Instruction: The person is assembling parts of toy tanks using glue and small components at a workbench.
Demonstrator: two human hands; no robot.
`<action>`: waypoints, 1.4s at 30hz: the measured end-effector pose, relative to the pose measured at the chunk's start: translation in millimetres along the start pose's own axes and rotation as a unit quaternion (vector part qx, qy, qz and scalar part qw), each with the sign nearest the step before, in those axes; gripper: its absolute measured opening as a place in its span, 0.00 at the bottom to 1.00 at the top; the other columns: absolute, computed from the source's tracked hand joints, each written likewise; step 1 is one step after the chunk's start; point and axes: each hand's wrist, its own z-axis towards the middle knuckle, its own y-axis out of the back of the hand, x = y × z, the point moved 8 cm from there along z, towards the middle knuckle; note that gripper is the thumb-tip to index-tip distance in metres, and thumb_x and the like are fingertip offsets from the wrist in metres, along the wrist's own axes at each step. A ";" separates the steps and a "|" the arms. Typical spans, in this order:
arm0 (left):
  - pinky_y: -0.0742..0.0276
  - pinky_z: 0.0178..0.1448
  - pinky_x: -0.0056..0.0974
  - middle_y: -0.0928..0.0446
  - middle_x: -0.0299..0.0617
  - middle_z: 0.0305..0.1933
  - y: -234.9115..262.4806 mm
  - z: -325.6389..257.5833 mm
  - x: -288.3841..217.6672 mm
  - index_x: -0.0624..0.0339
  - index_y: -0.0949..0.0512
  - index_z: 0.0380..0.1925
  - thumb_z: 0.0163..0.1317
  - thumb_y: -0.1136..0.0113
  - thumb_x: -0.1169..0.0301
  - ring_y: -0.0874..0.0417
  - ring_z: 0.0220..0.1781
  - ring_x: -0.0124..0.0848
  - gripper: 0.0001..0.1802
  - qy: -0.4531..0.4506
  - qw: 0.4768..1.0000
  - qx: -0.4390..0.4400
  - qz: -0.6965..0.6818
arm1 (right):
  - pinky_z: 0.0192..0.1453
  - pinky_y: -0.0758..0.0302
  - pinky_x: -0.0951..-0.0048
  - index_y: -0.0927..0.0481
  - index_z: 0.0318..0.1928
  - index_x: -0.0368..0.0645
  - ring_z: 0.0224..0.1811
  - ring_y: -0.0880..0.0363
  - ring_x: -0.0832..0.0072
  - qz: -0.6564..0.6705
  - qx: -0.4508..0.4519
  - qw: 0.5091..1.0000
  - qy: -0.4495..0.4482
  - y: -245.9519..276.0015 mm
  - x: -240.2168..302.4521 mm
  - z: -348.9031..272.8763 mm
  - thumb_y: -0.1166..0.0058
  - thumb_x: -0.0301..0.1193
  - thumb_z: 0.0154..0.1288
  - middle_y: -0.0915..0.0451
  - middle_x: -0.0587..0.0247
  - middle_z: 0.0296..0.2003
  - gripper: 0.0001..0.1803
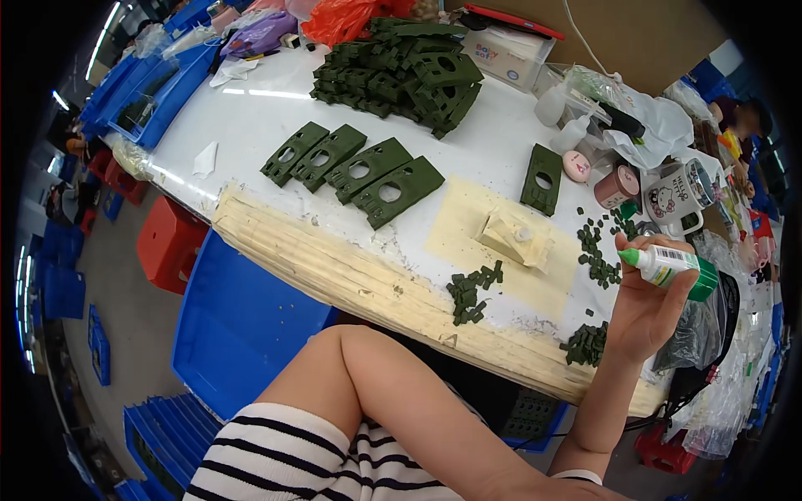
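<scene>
My right hand (648, 306) is raised over the right part of the table, its fingers wrapped round a small white glue bottle (666, 265) with a green base. The bottle lies nearly level, its green tip pointing left. My left arm is bent, its forearm running out past the lower edge; the left hand is out of view. Left of the bottle sits a cream-coloured block (514, 237) on a pale yellow sheet (451, 219). Small dark green pieces (596, 250) lie loose near the right hand. A dark green plastic plate (541, 179) with a round hole lies beyond the block.
Several similar green plates (398, 191) lie in a row at left, with a large pile of them (397, 71) behind. A mug (677, 196), a jar (616, 187) and plastic bags crowd the right side. A blue bin (242, 317) and a red stool (171, 242) stand below the table's padded edge.
</scene>
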 end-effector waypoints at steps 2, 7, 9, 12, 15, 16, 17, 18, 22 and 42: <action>0.30 0.55 0.34 0.25 0.41 0.48 4.4 8.7 -2.7 0.67 0.31 0.53 0.75 0.70 0.48 0.25 0.49 0.27 0.31 -0.026 0.995 0.029 0.088 | 0.61 0.28 0.54 0.32 0.47 0.39 0.46 0.25 0.65 0.003 0.008 1.000 0.003 -0.8 -0.6 -0.7 0.59 0.46 0.74 0.28 0.56 0.41 0.20; 0.30 0.54 0.33 0.23 0.40 0.45 29.0 2.6 17.8 0.67 0.29 0.51 0.75 0.71 0.50 0.24 0.48 0.27 0.31 -0.003 0.996 0.006 0.094 | 0.59 0.26 0.55 0.31 0.46 0.40 0.44 0.23 0.66 0.000 -0.002 1.000 0.005 2.2 2.3 1.4 0.58 0.46 0.73 0.25 0.56 0.40 0.20; 0.31 0.55 0.32 0.23 0.40 0.46 35.5 -7.0 12.2 0.67 0.30 0.52 0.76 0.70 0.51 0.25 0.48 0.26 0.29 0.065 0.990 0.064 0.104 | 0.58 0.25 0.55 0.31 0.47 0.40 0.44 0.22 0.66 -0.001 -0.002 1.000 0.011 2.5 3.6 1.9 0.58 0.46 0.73 0.25 0.56 0.41 0.20; 0.31 0.49 0.37 0.25 0.42 0.40 38.3 -32.4 -31.2 0.65 0.28 0.44 0.72 0.59 0.59 0.24 0.42 0.32 0.19 0.070 0.878 0.107 0.461 | 0.58 0.25 0.53 0.31 0.47 0.40 0.44 0.22 0.66 0.001 -0.012 1.000 0.009 7.5 1.5 3.8 0.57 0.46 0.73 0.24 0.56 0.40 0.20; 0.33 0.39 0.42 0.27 0.37 0.26 -38.1 -84.2 -127.8 0.54 0.26 0.27 0.54 0.35 0.67 0.25 0.33 0.40 0.09 -0.220 0.161 -0.169 0.947 | 0.58 0.25 0.53 0.31 0.48 0.40 0.44 0.22 0.67 0.007 -0.018 1.000 0.018 12.5 7.1 5.2 0.57 0.46 0.73 0.24 0.56 0.40 0.20; 0.33 0.41 0.40 0.25 0.36 0.28 -60.4 -100.5 -154.8 0.55 0.23 0.27 0.49 0.31 0.73 0.25 0.34 0.37 0.08 -0.212 -0.058 -0.182 0.959 | 0.58 0.25 0.53 0.31 0.48 0.40 0.44 0.22 0.67 0.002 -0.029 0.999 0.019 15.7 6.3 4.1 0.57 0.45 0.73 0.24 0.57 0.40 0.20; 0.32 0.43 0.39 0.23 0.39 0.30 -86.3 -115.0 -180.1 0.57 0.22 0.28 0.49 0.32 0.74 0.25 0.37 0.39 0.08 -0.223 -0.210 -0.198 0.931 | 0.58 0.25 0.53 0.31 0.48 0.40 0.44 0.22 0.67 0.002 -0.028 0.999 0.020 15.3 7.7 3.6 0.57 0.45 0.73 0.24 0.57 0.40 0.20; 0.31 0.45 0.41 0.22 0.41 0.33 -109.6 -135.0 -210.0 0.60 0.22 0.31 0.52 0.33 0.72 0.24 0.39 0.42 0.08 -0.222 -0.301 -0.251 0.893 | 0.58 0.24 0.53 0.31 0.48 0.40 0.44 0.22 0.68 0.002 -0.025 0.999 0.020 13.5 8.2 3.8 0.57 0.45 0.73 0.24 0.57 0.40 0.20; 0.29 0.50 0.44 0.22 0.41 0.39 -163.5 -217.4 -294.4 0.57 0.21 0.39 0.60 0.39 0.60 0.23 0.45 0.42 0.13 -0.195 -0.486 -0.389 0.758 | 0.58 0.24 0.54 0.31 0.47 0.40 0.43 0.22 0.69 -0.001 -0.019 1.000 0.013 9.3 3.1 6.6 0.56 0.45 0.73 0.24 0.58 0.41 0.19; 0.34 0.55 0.52 0.22 0.40 0.47 -173.0 -228.0 -357.5 0.54 0.23 0.42 0.59 0.37 0.56 0.25 0.53 0.40 0.17 0.025 -0.390 -0.541 0.745 | 0.54 0.23 0.57 0.31 0.47 0.42 0.43 0.22 0.67 -0.022 -0.029 0.999 0.009 12.8 2.8 7.7 0.58 0.45 0.73 0.26 0.59 0.40 0.18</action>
